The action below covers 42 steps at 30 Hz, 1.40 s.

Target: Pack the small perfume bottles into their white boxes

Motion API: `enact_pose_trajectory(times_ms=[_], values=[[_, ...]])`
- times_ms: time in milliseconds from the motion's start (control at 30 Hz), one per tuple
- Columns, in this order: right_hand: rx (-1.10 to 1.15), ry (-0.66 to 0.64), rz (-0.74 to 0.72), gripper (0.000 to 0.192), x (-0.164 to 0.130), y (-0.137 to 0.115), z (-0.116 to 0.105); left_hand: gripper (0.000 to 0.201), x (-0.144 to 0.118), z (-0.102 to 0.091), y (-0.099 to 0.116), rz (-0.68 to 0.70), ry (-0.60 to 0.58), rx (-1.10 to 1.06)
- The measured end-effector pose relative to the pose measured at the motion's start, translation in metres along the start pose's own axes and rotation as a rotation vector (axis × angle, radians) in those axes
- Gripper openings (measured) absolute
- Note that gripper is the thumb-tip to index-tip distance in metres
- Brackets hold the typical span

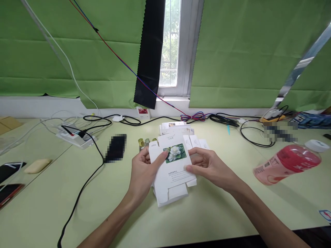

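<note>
A flattened white carton (174, 168) printed with a white flower is held up between both hands, its flaps sticking out at top and bottom. My left hand (144, 167) grips its left edge, thumb on the front beside the picture. On the right edge, my right hand (210, 167) pinches the carton with thumb in front and fingers bent behind. Small glass bottles with gold and silver caps (147, 142) stand just beyond my left hand. Behind the carton are more white boxes (195, 142), partly hidden by it.
A pink drink bottle (289, 162) stands at the right. To the left are a power strip (76, 135), a black cable (82, 194), a dark blurred object (116, 148), a pale yellow oval item (38, 166) and a phone (10, 193). Cable coils (223, 119) run along the back.
</note>
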State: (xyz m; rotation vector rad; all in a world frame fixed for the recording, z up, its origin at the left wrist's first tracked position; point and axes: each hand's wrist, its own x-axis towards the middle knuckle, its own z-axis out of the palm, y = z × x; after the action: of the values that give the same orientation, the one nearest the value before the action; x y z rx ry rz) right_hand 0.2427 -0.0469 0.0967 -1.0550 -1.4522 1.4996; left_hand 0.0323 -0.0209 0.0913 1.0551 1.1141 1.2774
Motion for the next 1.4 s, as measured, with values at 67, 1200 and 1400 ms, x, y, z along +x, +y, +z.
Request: enact_pose_trajectory(times_ms=[67,1200,1400], values=[[-0.032,0.016,0.004,0.034,0.000,0.003,0.001,0.044,-0.001,0.001,0.000,0.032,0.016,0.074],[-0.773,0.098,0.211,0.030,-0.002,0.009,-0.004,0.069,0.007,-0.033,-0.057,0.063,-0.343,1.092],[-0.804,0.054,0.195,0.030,-0.002,0.011,-0.001,0.058,0.005,-0.026,-0.052,0.024,-0.450,1.216]])
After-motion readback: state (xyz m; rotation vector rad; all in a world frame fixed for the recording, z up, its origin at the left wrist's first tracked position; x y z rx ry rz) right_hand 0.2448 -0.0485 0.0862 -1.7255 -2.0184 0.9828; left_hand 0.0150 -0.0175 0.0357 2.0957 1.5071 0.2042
